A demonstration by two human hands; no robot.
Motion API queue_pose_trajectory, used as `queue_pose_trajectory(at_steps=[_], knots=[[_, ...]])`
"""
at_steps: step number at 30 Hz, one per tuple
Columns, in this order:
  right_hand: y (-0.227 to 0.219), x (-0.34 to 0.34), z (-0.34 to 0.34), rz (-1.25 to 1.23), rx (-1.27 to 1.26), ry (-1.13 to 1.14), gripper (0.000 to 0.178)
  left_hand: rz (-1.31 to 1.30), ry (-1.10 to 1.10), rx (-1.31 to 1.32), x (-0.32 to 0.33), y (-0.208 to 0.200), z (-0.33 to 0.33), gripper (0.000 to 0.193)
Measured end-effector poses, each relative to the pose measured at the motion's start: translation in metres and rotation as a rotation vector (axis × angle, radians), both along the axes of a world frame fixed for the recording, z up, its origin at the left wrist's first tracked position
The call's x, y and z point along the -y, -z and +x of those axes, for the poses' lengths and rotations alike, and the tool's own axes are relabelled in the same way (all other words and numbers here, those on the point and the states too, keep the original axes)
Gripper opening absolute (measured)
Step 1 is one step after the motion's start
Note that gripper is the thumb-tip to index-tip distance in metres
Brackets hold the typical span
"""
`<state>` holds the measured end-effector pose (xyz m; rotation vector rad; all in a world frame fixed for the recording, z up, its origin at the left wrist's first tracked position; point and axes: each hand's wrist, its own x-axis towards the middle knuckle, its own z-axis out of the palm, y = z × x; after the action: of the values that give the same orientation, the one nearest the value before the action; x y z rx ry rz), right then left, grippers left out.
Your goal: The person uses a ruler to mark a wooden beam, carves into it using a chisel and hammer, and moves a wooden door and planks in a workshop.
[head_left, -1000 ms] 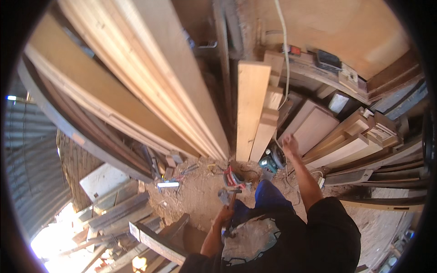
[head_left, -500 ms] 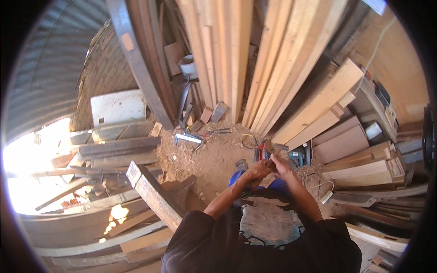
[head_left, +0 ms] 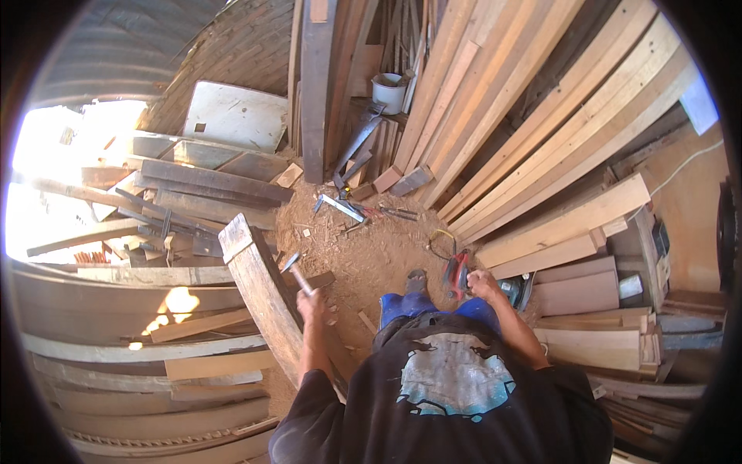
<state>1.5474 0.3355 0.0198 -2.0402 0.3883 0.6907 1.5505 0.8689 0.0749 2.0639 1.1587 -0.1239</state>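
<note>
My left hand (head_left: 311, 307) is closed round the handle of a hammer (head_left: 303, 284). The hammer's metal head points up and away, just right of a thick, worn timber beam (head_left: 263, 290). On the other side, my right hand (head_left: 485, 285) is curled closed in front of my right knee. Its fingers lie beside a red and black power tool (head_left: 457, 272); whether they grip it or something small is hidden. A green power tool (head_left: 512, 291) sits just past that wrist, partly covered by the forearm.
A try square (head_left: 340, 207) and pliers (head_left: 398, 213) lie on the shaving-covered floor (head_left: 371, 259). Long boards (head_left: 495, 100) lean at the far side. Planks are stacked left (head_left: 209, 182) and right (head_left: 591, 344). A white bucket (head_left: 389, 94) stands among the timber.
My hands were together in front of me and have parted. The left has swung out to the left, now with the hammer showing; the right stays near the red tool. The view has turned left.
</note>
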Motion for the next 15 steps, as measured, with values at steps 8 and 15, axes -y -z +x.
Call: queue_pose_trajectory(at_steps=[8,15], knots=[[0.047,0.030,0.005,-0.041,0.143,-0.307,0.028,0.008,-0.272,-0.319,-0.095,0.032,-0.128,0.040],[0.057,0.027,-0.025,-0.172,-0.133,-0.180,0.040,0.106,-0.222,-0.295,-0.113,-0.001,-0.161,0.041]])
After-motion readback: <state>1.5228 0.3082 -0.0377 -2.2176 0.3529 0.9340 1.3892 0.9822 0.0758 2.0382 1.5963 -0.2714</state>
